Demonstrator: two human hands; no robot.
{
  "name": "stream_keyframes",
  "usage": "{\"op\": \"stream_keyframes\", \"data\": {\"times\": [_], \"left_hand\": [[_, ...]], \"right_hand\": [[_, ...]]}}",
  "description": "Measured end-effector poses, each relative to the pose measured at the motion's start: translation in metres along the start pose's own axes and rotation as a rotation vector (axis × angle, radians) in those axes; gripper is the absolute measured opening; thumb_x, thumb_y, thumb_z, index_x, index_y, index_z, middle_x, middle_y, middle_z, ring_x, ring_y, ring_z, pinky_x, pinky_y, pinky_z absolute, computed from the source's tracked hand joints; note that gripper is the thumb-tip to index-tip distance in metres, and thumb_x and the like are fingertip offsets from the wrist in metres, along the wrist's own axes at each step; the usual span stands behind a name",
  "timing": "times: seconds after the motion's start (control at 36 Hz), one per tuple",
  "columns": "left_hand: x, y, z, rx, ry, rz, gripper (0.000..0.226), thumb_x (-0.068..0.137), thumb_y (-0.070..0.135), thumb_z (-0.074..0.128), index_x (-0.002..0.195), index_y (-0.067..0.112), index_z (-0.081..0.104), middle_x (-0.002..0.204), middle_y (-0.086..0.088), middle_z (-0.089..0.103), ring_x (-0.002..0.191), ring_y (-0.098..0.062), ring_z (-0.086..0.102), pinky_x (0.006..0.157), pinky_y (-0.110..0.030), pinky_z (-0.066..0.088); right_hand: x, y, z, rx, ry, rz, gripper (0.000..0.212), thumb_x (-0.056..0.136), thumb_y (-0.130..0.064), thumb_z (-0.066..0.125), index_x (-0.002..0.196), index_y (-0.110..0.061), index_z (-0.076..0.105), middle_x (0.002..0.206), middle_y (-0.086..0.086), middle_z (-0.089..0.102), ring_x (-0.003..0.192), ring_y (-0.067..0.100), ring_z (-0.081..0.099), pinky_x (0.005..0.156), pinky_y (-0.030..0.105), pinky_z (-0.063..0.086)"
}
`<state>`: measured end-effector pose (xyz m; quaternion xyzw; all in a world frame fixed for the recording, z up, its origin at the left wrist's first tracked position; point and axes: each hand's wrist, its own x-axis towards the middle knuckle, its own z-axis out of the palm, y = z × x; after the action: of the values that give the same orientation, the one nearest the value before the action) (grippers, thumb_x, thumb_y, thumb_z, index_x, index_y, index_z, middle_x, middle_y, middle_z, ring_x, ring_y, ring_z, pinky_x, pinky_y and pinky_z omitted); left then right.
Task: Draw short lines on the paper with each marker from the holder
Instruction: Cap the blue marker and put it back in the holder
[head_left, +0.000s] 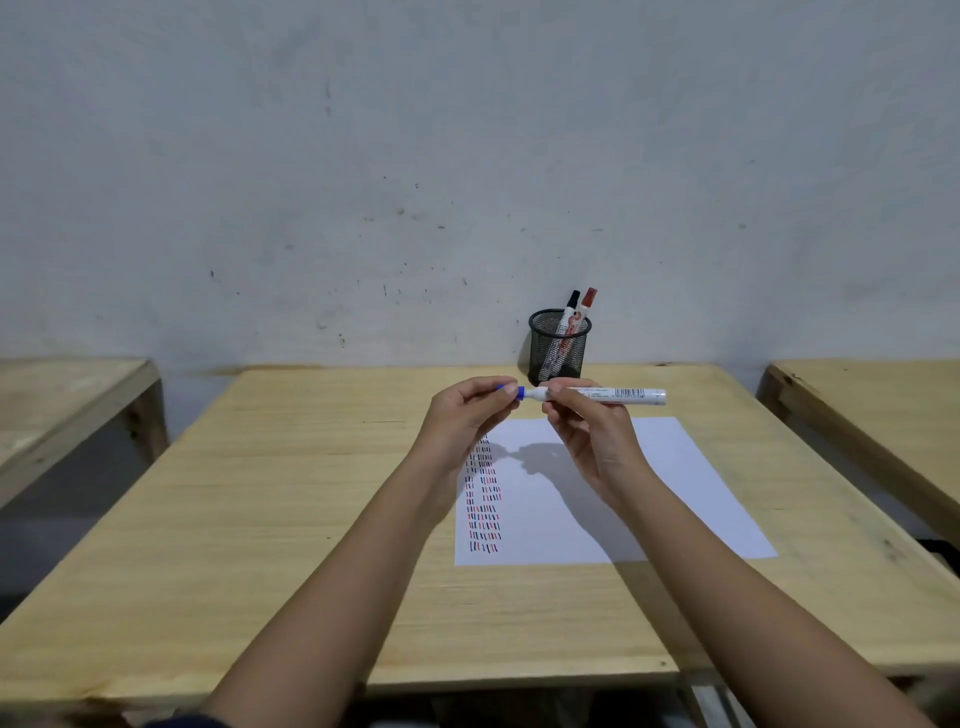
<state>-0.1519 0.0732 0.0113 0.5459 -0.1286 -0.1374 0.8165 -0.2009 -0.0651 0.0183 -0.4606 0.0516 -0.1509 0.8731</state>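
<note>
while the right hand (589, 431) pinches the white barrel of the blue marker (605, 395) near its nib end, the left hand (470, 415) closes its fingertips on the blue cap (508, 389), the two almost touching above the paper (649, 493). the marker lies level between them, its tail jutting out past the right hand. it looks light, stiff and smooth, so a firm pinch close to the cap joint seems best for pulling or pushing the cap straight. below the left hand run rows of short coloured lines (484, 499). beyond both hands, the mesh holder (558, 345) stands near the wall, holding a black marker (569, 309) and a red marker (586, 306).
</note>
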Motion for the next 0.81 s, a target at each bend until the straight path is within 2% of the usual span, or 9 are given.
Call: {"op": "stream_keyframes", "data": {"times": [0.19,0.28,0.36,0.44,0.53,0.61,0.69,0.81], "left_hand": [[-0.004,0.011,0.008,0.062,-0.037,0.032,0.006,0.082,0.003,0.066,0.082,0.007,0.070,0.071,-0.003,0.070,0.069,-0.010,0.066,0.076,-0.014,0.055],[-0.005,0.014,0.013,0.118,-0.042,0.082,0.005,0.084,0.003,0.064,0.086,0.005,0.069,0.072,-0.004,0.071,0.066,-0.009,0.067,0.078,-0.015,0.056],[-0.008,0.020,0.016,0.177,-0.038,0.128,0.005,0.085,0.004,0.063,0.086,0.006,0.068,0.071,-0.002,0.071,0.064,-0.007,0.067,0.077,-0.015,0.056],[-0.013,0.026,0.013,0.241,-0.048,0.154,0.006,0.084,0.004,0.065,0.083,0.008,0.068,0.071,-0.003,0.070,0.065,-0.005,0.068,0.077,-0.015,0.056],[-0.017,0.034,0.009,0.229,-0.047,0.154,0.006,0.084,0.006,0.065,0.086,0.009,0.069,0.075,-0.005,0.069,0.072,-0.010,0.068,0.085,-0.018,0.055],[-0.019,0.042,0.005,0.184,-0.020,0.160,0.006,0.083,0.005,0.065,0.086,0.008,0.070,0.076,-0.005,0.069,0.071,-0.010,0.066,0.082,-0.017,0.055],[-0.020,0.048,0.002,0.141,-0.018,0.140,0.007,0.081,0.002,0.068,0.086,0.006,0.070,0.081,-0.009,0.069,0.070,-0.011,0.069,0.073,-0.014,0.056],[-0.015,0.053,0.005,0.088,-0.010,0.142,0.009,0.079,-0.002,0.067,0.086,0.003,0.070,0.073,-0.005,0.073,0.068,-0.013,0.071,0.071,-0.015,0.056]], "right_hand": [[-0.007,-0.004,0.011,0.037,-0.004,0.003,0.011,0.083,0.007,0.058,0.076,-0.002,0.062,0.065,0.005,0.060,0.051,0.007,0.058,0.055,0.012,0.051],[-0.013,-0.003,0.018,0.120,0.013,-0.023,0.013,0.084,0.007,0.057,0.075,-0.002,0.061,0.060,0.002,0.064,0.053,0.007,0.061,0.057,0.012,0.052],[-0.019,-0.003,0.022,0.210,0.012,-0.006,0.008,0.085,0.005,0.058,0.079,-0.001,0.060,0.069,0.005,0.063,0.058,0.006,0.064,0.062,0.012,0.054],[-0.024,-0.009,0.020,0.172,-0.016,0.036,0.008,0.085,0.004,0.058,0.081,-0.002,0.061,0.074,0.009,0.062,0.057,0.007,0.064,0.060,0.012,0.054],[-0.027,-0.019,0.016,0.127,-0.040,0.035,0.007,0.085,0.002,0.059,0.083,-0.004,0.063,0.079,0.012,0.060,0.057,0.009,0.063,0.057,0.012,0.053],[-0.026,-0.030,0.008,0.128,-0.019,0.012,0.006,0.084,0.002,0.060,0.084,-0.003,0.063,0.073,0.006,0.062,0.056,0.007,0.063,0.057,0.011,0.052],[-0.025,-0.040,-0.004,-0.048,-0.087,-0.011,0.009,0.083,0.002,0.059,0.089,-0.003,0.064,0.064,0.000,0.068,0.061,0.006,0.066,0.063,0.011,0.052],[-0.023,-0.049,-0.019,-0.378,-0.209,-0.047,0.013,0.079,0.007,0.062,0.085,-0.002,0.067,0.071,0.004,0.070,0.067,0.015,0.066,0.066,0.016,0.053]]}}
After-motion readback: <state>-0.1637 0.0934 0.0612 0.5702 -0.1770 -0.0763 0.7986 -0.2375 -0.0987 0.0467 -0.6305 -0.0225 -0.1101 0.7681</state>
